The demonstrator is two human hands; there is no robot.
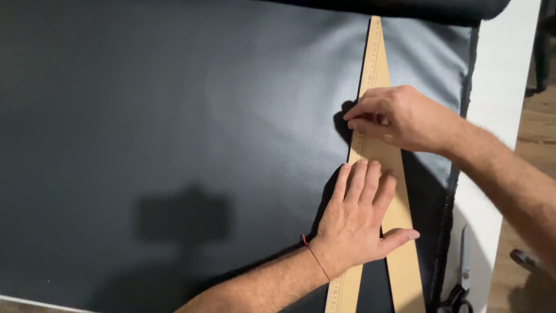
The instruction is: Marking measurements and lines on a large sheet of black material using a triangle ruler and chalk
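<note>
A large sheet of dark grey fabric [174,127] lies spread over a white table [509,69]. A long wooden triangular ruler [373,52] rests on it, running from the far edge toward me. My left hand [356,217] lies flat with fingers spread, pressing the ruler down near its wide end. My right hand [394,116] is further up, fingers pinched together at the ruler's left edge; whatever it may hold is hidden by the fingers.
Scissors with black handles [460,284] lie on the white table at the lower right, beside the fabric's edge. A dark fabric roll [417,8] lies along the far side. Wooden floor [533,133] shows to the right.
</note>
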